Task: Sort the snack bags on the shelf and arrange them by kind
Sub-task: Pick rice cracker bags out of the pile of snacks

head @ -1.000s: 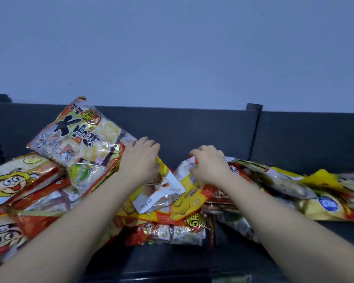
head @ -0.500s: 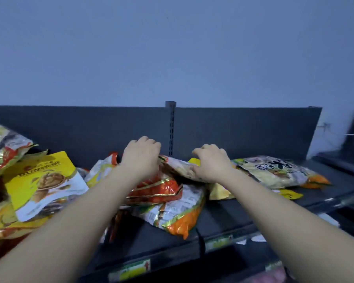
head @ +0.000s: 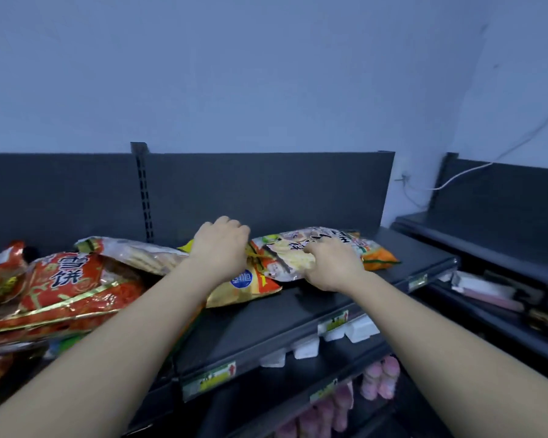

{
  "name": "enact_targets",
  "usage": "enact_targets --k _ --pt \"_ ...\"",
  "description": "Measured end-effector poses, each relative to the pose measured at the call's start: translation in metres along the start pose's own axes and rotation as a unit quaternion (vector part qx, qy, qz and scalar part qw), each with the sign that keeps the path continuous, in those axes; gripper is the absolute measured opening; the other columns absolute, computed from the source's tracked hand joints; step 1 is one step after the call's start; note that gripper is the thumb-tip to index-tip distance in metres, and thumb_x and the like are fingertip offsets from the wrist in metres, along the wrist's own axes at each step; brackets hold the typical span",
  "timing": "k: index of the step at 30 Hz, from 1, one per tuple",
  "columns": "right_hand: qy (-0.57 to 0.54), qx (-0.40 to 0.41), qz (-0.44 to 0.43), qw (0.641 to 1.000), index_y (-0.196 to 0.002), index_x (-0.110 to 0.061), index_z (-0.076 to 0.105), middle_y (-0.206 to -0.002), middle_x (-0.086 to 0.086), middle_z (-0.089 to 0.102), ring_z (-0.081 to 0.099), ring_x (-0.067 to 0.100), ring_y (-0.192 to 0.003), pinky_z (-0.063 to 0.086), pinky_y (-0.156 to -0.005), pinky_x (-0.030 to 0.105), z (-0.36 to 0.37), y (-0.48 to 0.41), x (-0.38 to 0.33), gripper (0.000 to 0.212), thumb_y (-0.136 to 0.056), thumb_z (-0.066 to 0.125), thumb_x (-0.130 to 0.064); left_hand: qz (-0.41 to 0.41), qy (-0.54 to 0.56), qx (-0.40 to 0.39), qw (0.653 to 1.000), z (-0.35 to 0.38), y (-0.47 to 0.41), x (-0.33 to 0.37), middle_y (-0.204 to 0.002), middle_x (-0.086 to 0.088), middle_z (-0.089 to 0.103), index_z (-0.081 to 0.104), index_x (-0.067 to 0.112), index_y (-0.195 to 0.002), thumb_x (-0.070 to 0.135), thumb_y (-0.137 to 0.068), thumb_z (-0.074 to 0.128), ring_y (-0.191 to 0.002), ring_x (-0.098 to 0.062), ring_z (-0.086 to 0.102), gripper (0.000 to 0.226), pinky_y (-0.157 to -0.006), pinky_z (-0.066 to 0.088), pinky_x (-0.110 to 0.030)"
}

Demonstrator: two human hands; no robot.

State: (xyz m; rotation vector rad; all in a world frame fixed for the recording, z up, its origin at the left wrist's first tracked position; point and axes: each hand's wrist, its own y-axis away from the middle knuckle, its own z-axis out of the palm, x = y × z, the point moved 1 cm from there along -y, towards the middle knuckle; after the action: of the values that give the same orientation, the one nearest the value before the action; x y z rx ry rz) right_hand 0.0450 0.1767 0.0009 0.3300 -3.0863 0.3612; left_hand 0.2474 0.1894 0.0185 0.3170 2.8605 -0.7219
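On the dark shelf [head: 298, 314] snack bags lie in a loose row. My right hand [head: 331, 263] grips the near edge of a pale rice-cracker bag with an orange end [head: 317, 246] at the right of the row. My left hand [head: 220, 245] lies curled on top of a yellow bag with a blue round logo [head: 244, 286], which is tucked partly under the pale bag. Left of it lie a clear-and-gold bag [head: 133, 252] and a red bag with white characters [head: 70, 279]. Whether the left fingers hold the yellow bag is hidden.
More red bags [head: 0, 273] pile at the far left edge. The shelf's back panel [head: 266, 191] rises behind the bags. White price-tag holders [head: 332, 324] line the front lip. Pink packs [head: 380, 377] sit on the lower shelf. Another shelf unit [head: 500, 248] stands at the right.
My view has swung right along the shelf. Both hands have shifted right from the orange and yellow bags onto the pale bag and the blue-logo yellow bag.
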Motion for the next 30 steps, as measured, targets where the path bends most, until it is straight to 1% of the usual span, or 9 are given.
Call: enact_targets --k 3,6,10,14,18,22,25,27,30 --pt "-0.003 -0.003 0.017 1.000 -0.132 -0.024 0.054 -0.128 0.006 0.054 0.047 0.028 -0.123 0.042 -0.096 0.039 0.014 -0.008 0.033 0.046 -0.089 0.057 -0.041 0.017 0.013 -0.004 1.000 0.013 -0.026 0.030 -0.117 0.003 0.058 0.055 0.020 -0.107 0.025 -0.088 0.050 -0.119 -0.020 0.047 0.020 -0.088 0.040 -0.033" --pt "-0.005 -0.015 0.033 0.999 -0.127 -0.020 0.055 -0.125 0.007 0.054 0.046 0.028 -0.123 0.042 -0.097 0.039 0.028 -0.019 0.061 0.042 -0.089 0.058 -0.038 0.027 0.018 -0.019 0.999 0.034 -0.053 0.052 -0.119 0.003 0.058 0.055 0.020 -0.112 0.027 -0.089 0.049 -0.120 -0.019 0.047 0.025 -0.089 0.040 -0.033" --pt "-0.021 -0.024 0.057 0.998 -0.124 -0.019 0.056 -0.124 0.008 0.056 0.047 0.029 -0.121 0.042 -0.096 0.039 0.046 -0.044 0.099 0.038 -0.090 0.054 -0.035 0.025 0.040 -0.083 0.995 0.064 -0.092 0.078 -0.127 0.000 0.055 0.053 0.019 -0.126 0.029 -0.090 0.047 -0.122 -0.021 0.047 0.038 -0.095 0.040 -0.036" --pt "-0.045 -0.028 0.090 0.995 -0.129 -0.018 0.055 -0.132 0.009 0.055 0.048 0.030 -0.124 0.042 -0.093 0.038 0.060 -0.076 0.139 0.037 -0.097 0.044 -0.034 0.006 0.080 -0.150 0.986 0.096 -0.132 0.095 -0.131 -0.005 0.053 0.051 0.018 -0.129 0.038 -0.094 0.047 -0.120 -0.026 0.049 0.041 -0.091 0.045 -0.039" --pt "-0.075 -0.052 0.132 0.987 -0.122 -0.017 0.057 -0.132 0.009 0.056 0.049 0.031 -0.122 0.042 -0.091 0.038 0.078 -0.104 0.175 0.040 -0.097 0.044 -0.046 -0.038 0.139 -0.235 0.961 0.131 -0.171 0.095 -0.145 -0.007 0.044 0.040 0.020 -0.143 0.057 -0.093 0.045 -0.130 -0.028 0.044 0.063 -0.099 0.044 -0.040" --pt "-0.126 -0.077 0.186 0.971 -0.128 -0.017 0.053 -0.136 0.007 0.052 0.049 0.030 -0.123 0.044 -0.096 0.040 0.105 -0.125 0.207 0.055 -0.094 0.042 -0.059 -0.078 0.196 -0.282 0.936 0.163 -0.204 0.089 -0.150 -0.013 0.039 0.033 0.016 -0.148 0.062 -0.092 0.043 -0.135 -0.033 0.039 0.074 -0.109 0.036 -0.040" --pt "-0.138 -0.087 0.214 0.963 -0.131 -0.017 0.047 -0.139 0.011 0.048 0.047 0.032 -0.124 0.042 -0.099 0.044 0.123 -0.136 0.225 0.063 -0.091 0.041 -0.065 -0.120 0.251 -0.309 0.909 0.178 -0.217 0.080 -0.157 -0.010 0.027 0.020 0.016 -0.153 0.073 -0.080 0.053 -0.143 -0.030 0.029 0.098 -0.115 0.028 -0.045" --pt "-0.137 -0.089 0.229 0.960 -0.136 -0.019 0.043 -0.141 0.012 0.045 0.043 0.032 -0.128 0.037 -0.102 0.046 0.132 -0.144 0.235 0.066 -0.091 0.038 -0.067 -0.145 0.273 -0.345 0.886 0.182 -0.220 0.074 -0.162 -0.005 0.015 0.006 0.022 -0.155 0.087 -0.059 0.058 -0.148 -0.027 0.015 0.126 -0.118 0.017 -0.050" --pt "-0.160 -0.107 0.254 0.948 -0.142 -0.021 0.037 -0.143 0.013 0.045 0.042 0.033 -0.130 0.032 -0.104 0.046 0.136 -0.155 0.246 0.072 -0.089 0.035 -0.070 -0.169 0.316 -0.384 0.851 0.177 -0.218 0.071 -0.162 -0.004 0.015 0.003 0.019 -0.155 0.095 -0.029 0.060 -0.148 -0.026 0.017 0.158 -0.119 0.019 -0.046"
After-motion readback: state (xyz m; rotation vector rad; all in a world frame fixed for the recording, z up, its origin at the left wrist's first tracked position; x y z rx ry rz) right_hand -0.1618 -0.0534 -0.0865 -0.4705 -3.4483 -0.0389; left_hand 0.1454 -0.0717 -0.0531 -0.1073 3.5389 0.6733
